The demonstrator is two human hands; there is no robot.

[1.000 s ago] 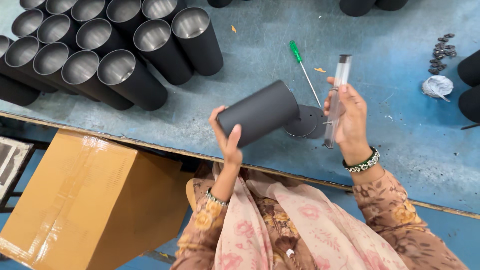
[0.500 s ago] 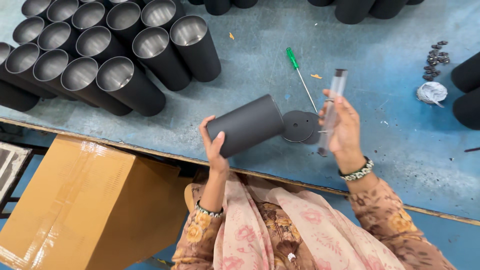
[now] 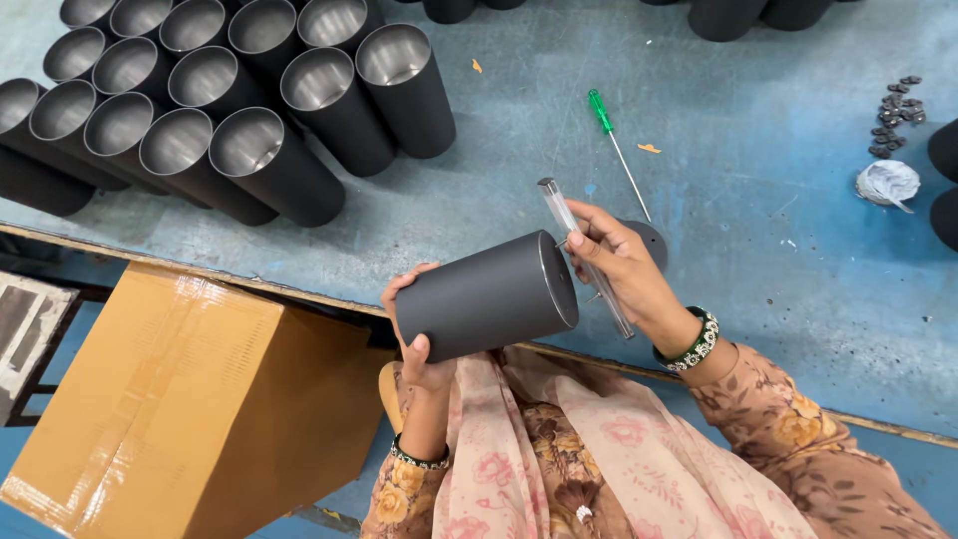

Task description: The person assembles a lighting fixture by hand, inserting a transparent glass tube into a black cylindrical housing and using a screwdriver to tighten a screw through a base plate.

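I see open blue table (image 3: 758, 299) right of my hands, broken only by a green screwdriver (image 3: 617, 150) and a small black disc (image 3: 649, 242). Packed black cylinders (image 3: 239, 120) block the left; a cardboard box (image 3: 190, 399) crowds below.

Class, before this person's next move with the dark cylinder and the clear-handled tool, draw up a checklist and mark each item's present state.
1. Left hand grips the dark cylinder: ok.
2. Right hand holds the clear-handled tool: ok.
3. Tool tip seated in the cylinder's end: cannot tell, hidden.
4. Round black disc lies on the blue table behind the right hand: ok.
5. Green screwdriver lies untouched: ok.
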